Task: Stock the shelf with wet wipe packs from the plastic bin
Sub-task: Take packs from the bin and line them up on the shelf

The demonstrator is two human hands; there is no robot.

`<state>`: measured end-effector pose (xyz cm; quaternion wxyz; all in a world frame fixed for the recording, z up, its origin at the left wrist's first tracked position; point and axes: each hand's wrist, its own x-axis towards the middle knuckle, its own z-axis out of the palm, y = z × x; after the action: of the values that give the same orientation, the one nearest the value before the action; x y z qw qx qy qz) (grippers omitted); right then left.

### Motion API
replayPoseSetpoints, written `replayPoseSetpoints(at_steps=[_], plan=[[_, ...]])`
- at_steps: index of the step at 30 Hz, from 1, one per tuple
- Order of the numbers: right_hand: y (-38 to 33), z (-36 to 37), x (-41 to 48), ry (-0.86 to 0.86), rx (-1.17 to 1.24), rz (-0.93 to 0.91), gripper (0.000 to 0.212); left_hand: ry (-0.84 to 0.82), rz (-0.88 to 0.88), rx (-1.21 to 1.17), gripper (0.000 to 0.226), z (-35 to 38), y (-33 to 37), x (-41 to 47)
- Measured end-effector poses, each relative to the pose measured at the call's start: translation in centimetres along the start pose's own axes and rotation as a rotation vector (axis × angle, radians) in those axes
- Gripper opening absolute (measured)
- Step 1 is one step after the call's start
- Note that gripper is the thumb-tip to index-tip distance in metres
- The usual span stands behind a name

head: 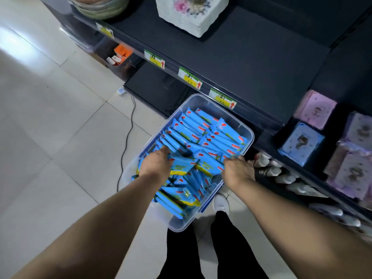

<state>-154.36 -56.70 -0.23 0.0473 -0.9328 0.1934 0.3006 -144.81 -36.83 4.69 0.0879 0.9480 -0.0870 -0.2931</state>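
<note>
In the head view the clear plastic bin [248, 132] on the floor is heaped with blue wet wipe packs [201, 133], and the dark shelf [251, 67] just beyond the bin shows none of them, so stocking looks barely begun. The left hand [156, 164] digs into the bin's middle, fingers curled round a few packs. The right hand [238, 171] sits at the bin's right rim (grip hidden, so I cannot tell).

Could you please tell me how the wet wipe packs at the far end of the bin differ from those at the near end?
The far packs stand on edge in tidy rows; the near packs lie tumbled at mixed angles. The far packs show mostly blue edges with red marks; the near packs also show yellow faces. Both sit in the clear plastic bin.
</note>
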Motion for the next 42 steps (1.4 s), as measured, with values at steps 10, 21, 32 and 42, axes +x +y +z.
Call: replayPoseSetpoints(at_steps=[10, 21, 32, 42], plan=[[-1.7, 1.4, -0.2, 0.128, 0.094, 0.053, 0.027, 0.068, 0.046, -0.015, 0.021, -0.7, -1.6, 0.1], [-0.6, -2.7, -9.4, 0.478, 0.559, 0.241, 0.023, 0.125, 0.289, -0.217, 0.021, -7.2, 0.7, -3.0], [7.2, -3.1, -22.0, 0.767, 0.67, 0.622, 0.019, 0.102, 0.597, -0.2, 0.019, -7.0, 10.6, -9.6], [18.1, 2.7, -38.4, 0.959, 0.745, 0.864, 0.018, 0.158, 0.851, -0.195, 0.015, -0.4, 22.0, -24.3]])
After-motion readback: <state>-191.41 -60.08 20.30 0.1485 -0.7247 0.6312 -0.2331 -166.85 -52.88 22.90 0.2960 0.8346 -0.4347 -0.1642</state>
